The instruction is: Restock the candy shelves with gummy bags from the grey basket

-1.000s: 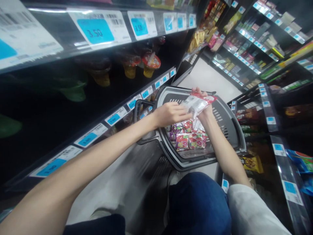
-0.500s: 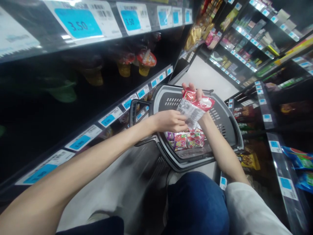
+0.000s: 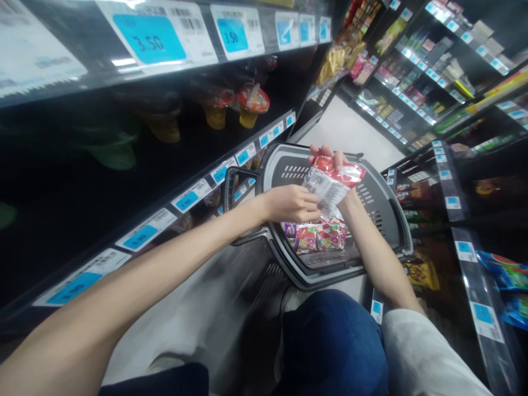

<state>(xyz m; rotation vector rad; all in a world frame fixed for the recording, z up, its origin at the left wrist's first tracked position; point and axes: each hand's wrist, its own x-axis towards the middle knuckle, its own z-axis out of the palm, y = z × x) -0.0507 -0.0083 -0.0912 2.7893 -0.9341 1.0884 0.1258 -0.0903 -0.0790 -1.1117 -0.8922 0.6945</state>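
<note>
A red and clear snack packet (image 3: 332, 181) is held above a grey shopping basket (image 3: 383, 206). My left hand (image 3: 291, 203) pinches the packet's lower left corner. My right hand (image 3: 330, 157) grips it from behind, fingertips showing over its top edge. Its printed back faces me. Several colourful snack packets (image 3: 317, 236) lie in the bottom of the basket, just below both hands.
A dark shelf on the left carries blue price tags (image 3: 150, 38) and jelly cups (image 3: 251, 104). More stocked shelves (image 3: 416, 82) run along the right. The pale aisle floor (image 3: 350, 132) lies beyond the basket. My knee in blue jeans (image 3: 334, 341) is below.
The packet has turned from lying nearly flat to standing more upright, its printed back toward me. Both hands have kept their hold above the basket.
</note>
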